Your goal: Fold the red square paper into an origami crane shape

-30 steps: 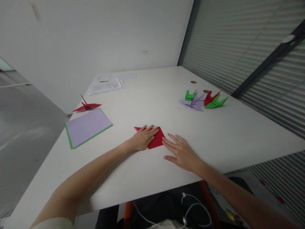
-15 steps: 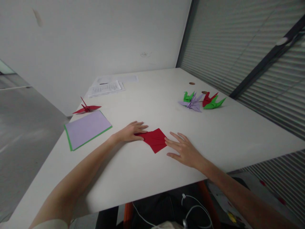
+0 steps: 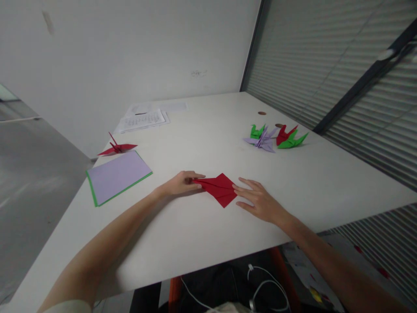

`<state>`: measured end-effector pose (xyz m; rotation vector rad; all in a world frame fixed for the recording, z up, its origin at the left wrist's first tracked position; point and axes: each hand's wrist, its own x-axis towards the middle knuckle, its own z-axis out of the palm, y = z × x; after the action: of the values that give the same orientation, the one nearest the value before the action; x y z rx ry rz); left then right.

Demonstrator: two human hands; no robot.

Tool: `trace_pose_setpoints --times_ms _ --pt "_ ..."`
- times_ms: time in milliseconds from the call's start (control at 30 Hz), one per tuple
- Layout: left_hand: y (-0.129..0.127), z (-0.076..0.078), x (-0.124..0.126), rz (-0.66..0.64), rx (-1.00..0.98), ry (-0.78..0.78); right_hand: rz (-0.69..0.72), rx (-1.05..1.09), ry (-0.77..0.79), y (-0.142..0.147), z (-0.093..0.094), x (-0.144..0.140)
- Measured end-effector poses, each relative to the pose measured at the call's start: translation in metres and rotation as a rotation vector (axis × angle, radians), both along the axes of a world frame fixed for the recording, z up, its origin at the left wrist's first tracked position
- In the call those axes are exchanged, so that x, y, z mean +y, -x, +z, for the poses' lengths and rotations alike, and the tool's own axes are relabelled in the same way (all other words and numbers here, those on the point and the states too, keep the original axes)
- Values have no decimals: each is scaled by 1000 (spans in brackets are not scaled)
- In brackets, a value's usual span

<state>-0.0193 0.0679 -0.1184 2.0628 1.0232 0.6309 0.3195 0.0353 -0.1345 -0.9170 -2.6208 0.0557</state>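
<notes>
A red sheet of origami paper point(image 3: 220, 190), folded into a kite-like shape with a crease along its middle, lies between my hands on the white table. My left hand point(image 3: 184, 182) pinches its narrow left end between thumb and fingers. On the other side, my right hand point(image 3: 257, 199) has its fingers spread, and the fingertips touch the paper's right corner. The underside of the paper is hidden.
At the left lies a stack of purple and green paper point(image 3: 119, 177), with a red paper crane point(image 3: 117, 148) just behind it. Several folded cranes, including a purple one point(image 3: 263, 140), stand at the right. Printed sheets point(image 3: 143, 120) lie farther back on the table point(image 3: 208, 248).
The red paper has shifted to the right, and my right hand has moved right along with it. My left hand has closed into a pinch on the narrow end.
</notes>
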Motion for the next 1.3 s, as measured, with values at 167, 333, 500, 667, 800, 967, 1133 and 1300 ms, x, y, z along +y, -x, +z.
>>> trace_pose_setpoints --times_ms 167,333,500,667,800,967,1133,1300 --pt "1 -6 3 75 -154 153 -6 4 14 -2 -2 0" --pt "5 -8 11 147 -179 302 -10 2 30 -4 -3 0" --pt "8 -4 13 144 -164 334 -27 2 39 -5 -4 0" --pt "11 -1 11 51 -236 410 -35 12 48 -7 -5 0" --pt "12 -5 11 51 -309 446 -32 11 54 -7 -6 0" --pt "13 -6 10 87 -351 471 -34 17 48 -6 -5 -1" --pt "12 -6 11 98 -383 463 -34 28 33 -6 -5 -2" --pt "9 -16 15 184 -378 394 -70 49 -23 2 0 -1"
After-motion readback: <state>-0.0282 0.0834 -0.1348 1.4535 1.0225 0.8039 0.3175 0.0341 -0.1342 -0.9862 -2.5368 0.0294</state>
